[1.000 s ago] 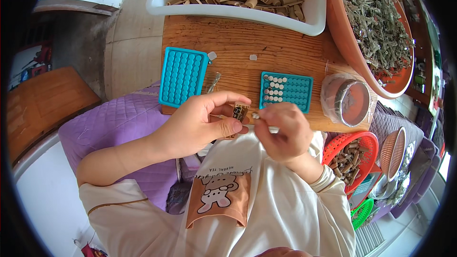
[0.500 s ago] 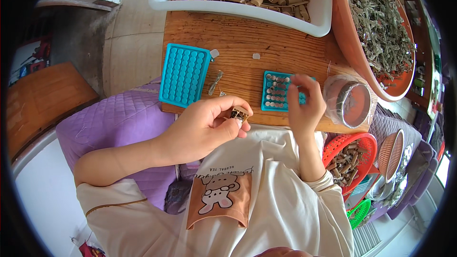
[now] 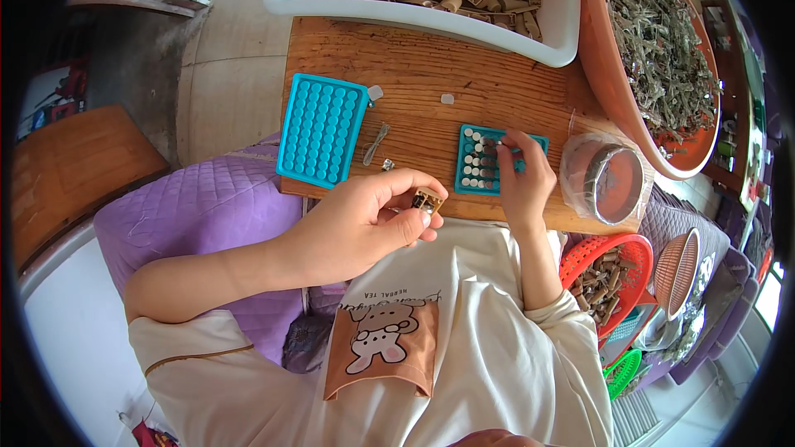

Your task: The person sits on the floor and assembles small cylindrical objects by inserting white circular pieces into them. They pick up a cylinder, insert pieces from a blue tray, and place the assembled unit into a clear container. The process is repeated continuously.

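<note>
My left hand (image 3: 368, 219) is closed around a small brown plastic housing (image 3: 427, 199) with shiny metal parts showing inside, held up just past the table's near edge. At the right, a small teal tray (image 3: 479, 189) carries rows of silver-white round discs (image 3: 469, 160). Over that tray's right half reaches my right hand (image 3: 527, 174), thumb and fingertips drawn together at the discs; whatever may be between them is too small to make out. A larger teal tray (image 3: 323, 128) with rows of round pockets lies left of my hands.
Behind stands a white bin (image 3: 414, 8) of brown plastic pieces. At the right are an orange tub (image 3: 592, 58) of metallic strips, a plastic-wrapped round container (image 3: 614, 182) and a red basket (image 3: 633, 261) of brown parts. Small clear bits (image 3: 375, 145) lie between the trays.
My right hand has moved down onto the small tray, its fingertips now at the discs. The left hand has shifted slightly right, still holding the brown housing.
</note>
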The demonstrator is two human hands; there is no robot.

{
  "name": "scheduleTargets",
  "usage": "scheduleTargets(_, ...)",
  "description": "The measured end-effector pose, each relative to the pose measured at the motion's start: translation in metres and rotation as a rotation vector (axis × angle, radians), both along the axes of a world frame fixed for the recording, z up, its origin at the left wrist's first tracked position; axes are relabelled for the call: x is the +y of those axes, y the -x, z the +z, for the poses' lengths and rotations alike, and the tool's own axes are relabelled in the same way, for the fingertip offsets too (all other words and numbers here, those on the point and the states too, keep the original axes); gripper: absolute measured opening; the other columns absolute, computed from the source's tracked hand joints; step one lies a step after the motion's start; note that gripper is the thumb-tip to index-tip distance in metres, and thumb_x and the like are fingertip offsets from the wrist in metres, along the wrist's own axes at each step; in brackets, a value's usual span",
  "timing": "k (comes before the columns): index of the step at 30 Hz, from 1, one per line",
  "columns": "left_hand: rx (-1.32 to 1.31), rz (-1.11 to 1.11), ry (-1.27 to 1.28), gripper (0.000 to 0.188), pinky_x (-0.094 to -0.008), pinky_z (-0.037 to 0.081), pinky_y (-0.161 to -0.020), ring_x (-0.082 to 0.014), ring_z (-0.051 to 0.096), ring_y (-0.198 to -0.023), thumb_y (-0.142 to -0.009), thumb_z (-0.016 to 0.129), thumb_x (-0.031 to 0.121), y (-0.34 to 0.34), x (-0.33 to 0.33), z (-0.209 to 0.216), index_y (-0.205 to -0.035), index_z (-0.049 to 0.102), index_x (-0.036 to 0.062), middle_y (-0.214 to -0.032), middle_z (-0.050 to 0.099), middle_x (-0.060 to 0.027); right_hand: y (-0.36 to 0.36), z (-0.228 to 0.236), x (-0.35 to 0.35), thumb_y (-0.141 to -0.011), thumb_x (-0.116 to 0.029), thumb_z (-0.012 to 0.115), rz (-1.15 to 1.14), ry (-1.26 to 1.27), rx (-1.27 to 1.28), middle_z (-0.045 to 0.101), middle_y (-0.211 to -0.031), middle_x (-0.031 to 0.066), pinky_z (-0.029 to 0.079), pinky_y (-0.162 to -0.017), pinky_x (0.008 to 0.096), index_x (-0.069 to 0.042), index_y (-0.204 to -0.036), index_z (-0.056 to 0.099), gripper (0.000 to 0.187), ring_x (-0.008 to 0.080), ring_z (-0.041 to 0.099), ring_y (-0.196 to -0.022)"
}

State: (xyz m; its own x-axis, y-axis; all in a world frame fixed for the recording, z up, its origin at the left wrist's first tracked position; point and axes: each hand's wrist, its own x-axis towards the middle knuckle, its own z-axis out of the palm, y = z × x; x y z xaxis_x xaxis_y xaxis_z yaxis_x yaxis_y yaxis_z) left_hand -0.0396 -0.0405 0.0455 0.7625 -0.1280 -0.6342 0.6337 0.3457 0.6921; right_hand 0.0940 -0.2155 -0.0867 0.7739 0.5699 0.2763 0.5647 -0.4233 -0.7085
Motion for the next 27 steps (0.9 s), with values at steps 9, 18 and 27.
scheduleTargets(9, -0.084, -0.032, -0.105, 0.027, -0.0198, 0.043, -0.067, -0.0069, 0.051, -0.079, -0.085, 0.045, 0.002, 0.000, -0.003, 0.000, -0.112, 0.043, -0.0002, -0.088, 0.054, -0.0041, 0.054, 0.075, 0.025, -0.060, 0.007, 0.067, 0.335, -0.531, 0.007, 0.060, -0.076, 0.0102, 0.050, -0.055, 0.0276, -0.001, -0.082, 0.051, 0.028, 0.0221, 0.060, -0.066)
scheduleTargets(18, -0.045, -0.208, -0.393, 0.027, -0.0203, 0.043, -0.066, -0.0062, 0.051, -0.077, -0.084, 0.045, 0.000, 0.000, 0.000, -0.007, -0.110, 0.044, -0.0021, -0.086, 0.054, -0.0036, 0.056, 0.070, 0.028, -0.060, 0.013, 0.063, 0.387, -0.333, -0.063, 0.058, -0.070, 0.0080, 0.049, -0.056, 0.0279, 0.000, -0.080, 0.052, 0.026, 0.0201, 0.058, -0.065)
scheduleTargets(27, 0.077, 0.030, 0.076, 0.021, -0.0227, 0.045, -0.070, -0.0109, 0.055, -0.078, -0.088, 0.038, 0.010, 0.007, -0.003, -0.019, -0.105, 0.046, 0.0010, -0.088, 0.053, -0.0060, 0.012, 0.052, 0.012, -0.063, 0.006, 0.063, 0.414, -0.259, 0.127, 0.061, -0.071, 0.0092, 0.048, -0.057, 0.0261, -0.001, -0.080, 0.054, 0.020, 0.0184, 0.060, -0.062)
